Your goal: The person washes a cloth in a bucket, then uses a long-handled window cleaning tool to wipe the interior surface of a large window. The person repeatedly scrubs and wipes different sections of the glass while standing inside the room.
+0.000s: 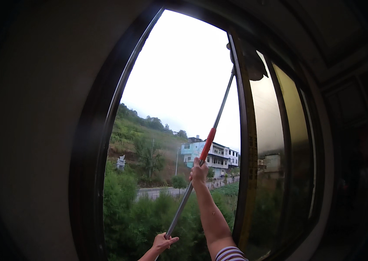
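Note:
My right hand [199, 173] is closed around a metal telescopic pole [184, 199], just below its red plastic sleeve [207, 143]. Lower down, my left hand [163, 242] holds the same pole near the bottom of the view. The pole slants up and to the right through the open part of a window. At its upper end a dark, ragged-edged head [256, 65] shows behind the glass of the sliding pane, outside. The pane's frame [244, 130] hides part of that head, so its exact kind cannot be told.
The dark window frame [87, 156] stands at the left beside a shaded wall [37, 130]. More glass panes [267, 120] lie to the right. Outside are green shrubs [122, 208], a road [154, 192], a pale multi-storey building [218, 155] and a hillside.

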Motion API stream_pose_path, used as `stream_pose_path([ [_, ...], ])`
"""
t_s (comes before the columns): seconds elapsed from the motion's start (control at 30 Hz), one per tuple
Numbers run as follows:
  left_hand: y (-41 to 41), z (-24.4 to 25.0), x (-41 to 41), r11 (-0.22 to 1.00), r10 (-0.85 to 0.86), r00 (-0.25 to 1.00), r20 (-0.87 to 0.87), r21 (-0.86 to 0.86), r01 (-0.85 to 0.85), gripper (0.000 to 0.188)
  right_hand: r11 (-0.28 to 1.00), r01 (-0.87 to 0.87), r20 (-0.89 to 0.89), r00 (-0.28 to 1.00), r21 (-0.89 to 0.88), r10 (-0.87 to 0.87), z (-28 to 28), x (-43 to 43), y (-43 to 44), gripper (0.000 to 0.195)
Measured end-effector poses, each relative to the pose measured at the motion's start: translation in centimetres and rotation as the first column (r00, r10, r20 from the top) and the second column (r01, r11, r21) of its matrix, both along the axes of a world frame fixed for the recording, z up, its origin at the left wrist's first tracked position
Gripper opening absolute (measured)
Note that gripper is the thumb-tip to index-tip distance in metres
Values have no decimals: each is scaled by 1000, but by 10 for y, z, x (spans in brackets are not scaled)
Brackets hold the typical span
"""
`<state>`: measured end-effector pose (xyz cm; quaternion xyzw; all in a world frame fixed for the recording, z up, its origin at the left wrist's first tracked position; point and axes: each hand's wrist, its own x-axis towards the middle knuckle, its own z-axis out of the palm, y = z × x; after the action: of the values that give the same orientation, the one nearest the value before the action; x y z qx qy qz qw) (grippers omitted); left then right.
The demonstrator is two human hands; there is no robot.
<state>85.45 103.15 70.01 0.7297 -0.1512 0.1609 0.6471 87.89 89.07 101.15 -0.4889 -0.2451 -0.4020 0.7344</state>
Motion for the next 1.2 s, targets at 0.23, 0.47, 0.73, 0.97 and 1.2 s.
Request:
stream_pose_path([
  [0.23, 19, -57, -44, 997, -66, 969, -238, -44, 57, 39, 997, -83, -44, 996, 4, 84, -3, -11, -10, 23],
  [0.47, 40, -81, -37, 987, -159, 939, -303, -58, 149, 38, 984, -180, -15, 984, 6, 180, 21, -12, -15, 23],
  [0.73, 37, -70, 11, 991, 131, 985, -111, -7, -133, 45, 974, -214, 106, 969, -79, 221, 25, -25, -7, 22],
  [0.97, -16, 79, 1, 996, 57, 998, 31, -75, -55, 49, 973, -213, 123, 967, -84, 222, 2, -22, 7, 20],
  [1.2, -67, 160, -37, 965, -171, 984, 54, -192, 178, 52, 995, -22, 46, 999, -101, 27, 101, -70, -19, 18],
])
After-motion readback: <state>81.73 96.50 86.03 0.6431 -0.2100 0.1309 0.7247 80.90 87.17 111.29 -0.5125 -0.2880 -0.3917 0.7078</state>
